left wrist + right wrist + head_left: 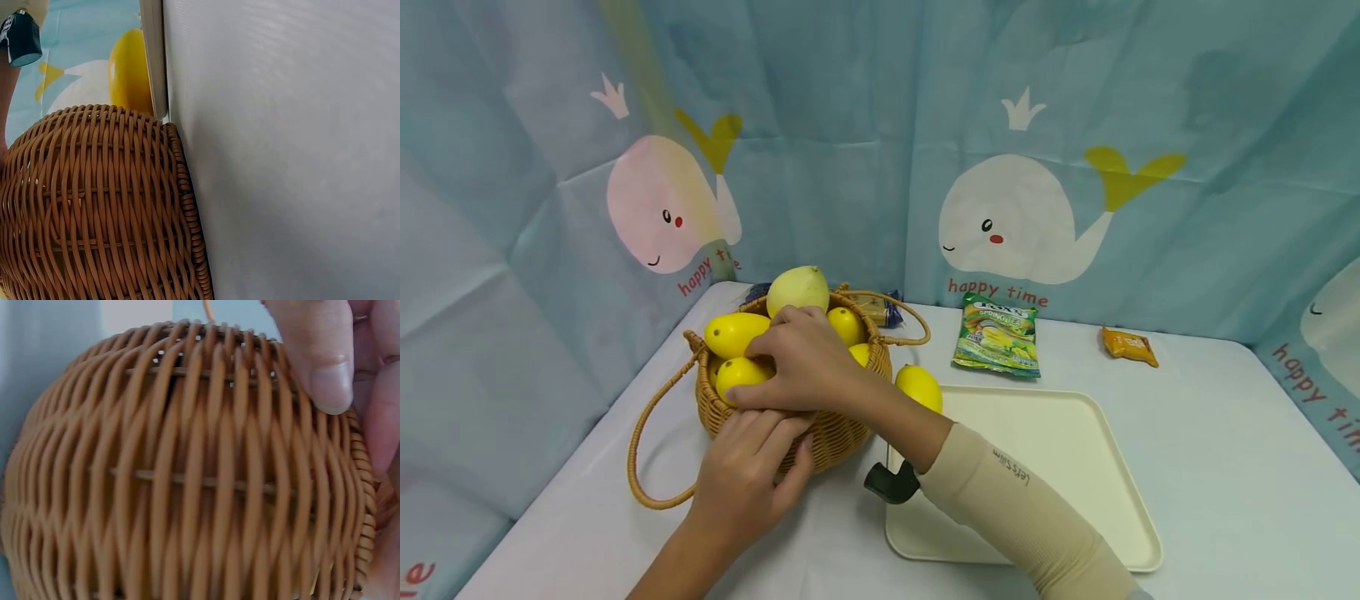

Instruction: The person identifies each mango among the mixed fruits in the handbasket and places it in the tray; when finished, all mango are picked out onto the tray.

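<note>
Wicker basket (831,442): stood near the table's (827,550) back-left corner, heaped with yellow fruits (735,335).
Left hand (748,471): you gripped its near side.
Right hand (808,358): fingers curled, you pinched the front fruit (737,377).

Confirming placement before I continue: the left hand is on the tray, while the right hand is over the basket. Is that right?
Not quite: the left hand is on the near side of the basket, not on the tray, as the head view shows. The right hand is indeed over the basket.
</note>
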{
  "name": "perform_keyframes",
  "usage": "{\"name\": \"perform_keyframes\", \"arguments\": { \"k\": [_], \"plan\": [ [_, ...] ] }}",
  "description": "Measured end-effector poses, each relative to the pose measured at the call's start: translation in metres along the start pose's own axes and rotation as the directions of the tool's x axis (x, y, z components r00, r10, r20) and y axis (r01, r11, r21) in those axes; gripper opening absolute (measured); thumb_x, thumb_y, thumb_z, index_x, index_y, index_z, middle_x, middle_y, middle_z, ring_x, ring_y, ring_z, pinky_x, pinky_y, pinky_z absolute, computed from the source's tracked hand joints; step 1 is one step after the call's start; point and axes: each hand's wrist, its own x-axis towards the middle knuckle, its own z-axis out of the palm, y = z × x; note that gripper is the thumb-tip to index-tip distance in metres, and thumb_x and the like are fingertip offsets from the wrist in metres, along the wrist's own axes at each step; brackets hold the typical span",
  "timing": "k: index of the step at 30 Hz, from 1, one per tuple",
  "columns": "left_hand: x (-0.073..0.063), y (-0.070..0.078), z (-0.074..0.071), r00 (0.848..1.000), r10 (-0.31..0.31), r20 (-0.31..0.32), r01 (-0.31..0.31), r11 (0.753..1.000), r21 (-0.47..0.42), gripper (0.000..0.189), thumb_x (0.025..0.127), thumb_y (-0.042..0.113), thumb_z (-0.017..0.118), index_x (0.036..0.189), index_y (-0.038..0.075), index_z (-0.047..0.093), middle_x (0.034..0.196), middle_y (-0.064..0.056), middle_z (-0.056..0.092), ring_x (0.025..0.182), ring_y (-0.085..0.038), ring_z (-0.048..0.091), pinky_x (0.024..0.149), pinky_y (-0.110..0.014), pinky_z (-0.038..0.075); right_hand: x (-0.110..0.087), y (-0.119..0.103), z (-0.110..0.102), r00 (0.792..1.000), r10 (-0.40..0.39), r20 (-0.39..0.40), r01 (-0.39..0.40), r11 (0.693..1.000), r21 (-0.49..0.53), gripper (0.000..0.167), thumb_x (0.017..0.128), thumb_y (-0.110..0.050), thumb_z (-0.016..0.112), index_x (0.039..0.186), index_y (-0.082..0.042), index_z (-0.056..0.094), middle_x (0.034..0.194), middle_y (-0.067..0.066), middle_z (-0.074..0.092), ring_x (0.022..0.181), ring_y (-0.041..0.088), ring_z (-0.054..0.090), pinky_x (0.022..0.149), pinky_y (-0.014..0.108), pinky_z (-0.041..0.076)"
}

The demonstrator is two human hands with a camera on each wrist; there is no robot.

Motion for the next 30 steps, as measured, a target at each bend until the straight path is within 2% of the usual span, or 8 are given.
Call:
{"name": "perform_keyframes", "arguments": {
  "k": [9,16,20,23,24,26,27,30],
  "plan": [
    [-0.001,0.000,0.000,1.000,0.001,0.000,-0.001,1.000,0.000,0.028,0.100,0.023,0.049,0.094,0.004,0.069,0.089,-0.005,0.066,0.077,-0.025,0.058,0.067,-0.039,0.046,-0.002,0.003,0.005,0.998,-0.024,-0.063,0.027,0.999,0.039,0.023,0.083,-0.044,0.068,0.071,-0.025,0.065,0.060,-0.015,0.051,0.089,0.008,0.048,0.091,0.034,0.035],
    [0.000,0.000,0.000,1.000,0.007,-0.009,-0.007,1.000,-0.001,0.028,0.099,0.022,0.049,0.093,0.003,0.069,0.088,-0.006,0.066,0.078,-0.026,0.058,0.069,-0.039,0.047,-0.002,0.003,0.005,0.991,-0.025,-0.132,0.040,0.993,0.110,0.023,0.085,-0.038,0.064,0.069,-0.023,0.060,0.060,-0.012,0.050,0.081,0.007,0.047,0.086,0.033,0.034],
    [0.002,-0.001,0.000,1.000,0.011,-0.014,-0.011,1.000,-0.014,0.027,0.098,0.020,0.050,0.093,0.002,0.069,0.091,-0.007,0.067,0.079,-0.027,0.059,0.076,-0.040,0.048,-0.004,0.005,0.006,0.983,0.021,-0.180,0.024,0.969,0.248,0.021,0.087,-0.034,0.063,0.090,-0.017,0.075,0.078,-0.011,0.065,0.083,0.006,0.052,0.091,0.030,0.036],
    [0.002,-0.001,0.000,1.000,0.002,-0.014,-0.003,0.999,-0.036,0.028,0.098,0.020,0.050,0.097,0.001,0.071,0.094,-0.008,0.069,0.084,-0.028,0.063,0.092,-0.040,0.048,-0.007,0.007,0.007,0.973,0.113,-0.201,-0.015,0.901,0.433,0.034,0.090,-0.030,0.065,0.115,-0.009,0.075,0.101,-0.006,0.071,0.093,0.005,0.057,0.094,0.022,0.042],
    [0.003,-0.001,0.000,1.000,-0.003,-0.013,0.002,0.999,-0.042,0.029,0.098,0.021,0.050,0.098,0.001,0.072,0.095,-0.008,0.070,0.085,-0.028,0.064,0.097,-0.040,0.046,-0.008,0.008,0.008,0.968,0.147,-0.205,-0.027,0.869,0.494,0.037,0.090,-0.029,0.066,0.119,-0.008,0.073,0.106,-0.005,0.071,0.095,0.005,0.058,0.093,0.021,0.044],
    [0.003,-0.001,0.000,1.000,-0.013,-0.014,0.012,0.999,-0.052,0.031,0.098,0.022,0.051,0.101,0.001,0.073,0.096,-0.008,0.070,0.087,-0.027,0.065,0.106,-0.040,0.042,-0.010,0.009,0.008,0.954,0.215,-0.208,-0.040,0.780,0.624,0.040,0.093,-0.028,0.066,0.126,-0.005,0.069,0.114,-0.003,0.069,0.097,0.005,0.060,0.088,0.020,0.050],
    [0.003,-0.001,0.000,1.000,-0.015,-0.017,0.014,0.998,-0.054,0.031,0.098,0.022,0.051,0.102,0.001,0.073,0.096,-0.008,0.071,0.087,-0.027,0.065,0.108,-0.040,0.041,-0.011,0.010,0.009,0.944,0.248,-0.218,-0.038,0.738,0.674,0.041,0.093,-0.027,0.066,0.128,-0.005,0.068,0.115,-0.002,0.068,0.098,0.005,0.060,0.086,0.020,0.052],
    [0.003,-0.001,0.000,1.000,-0.007,-0.029,0.005,0.999,-0.050,0.031,0.098,0.022,0.051,0.104,0.001,0.074,0.096,-0.008,0.070,0.086,-0.027,0.065,0.105,-0.040,0.042,-0.013,0.014,0.008,0.909,0.308,-0.281,0.017,0.647,0.763,0.042,0.096,-0.026,0.063,0.131,-0.003,0.064,0.118,0.002,0.067,0.104,0.009,0.060,0.090,0.026,0.052]
  ]
}}
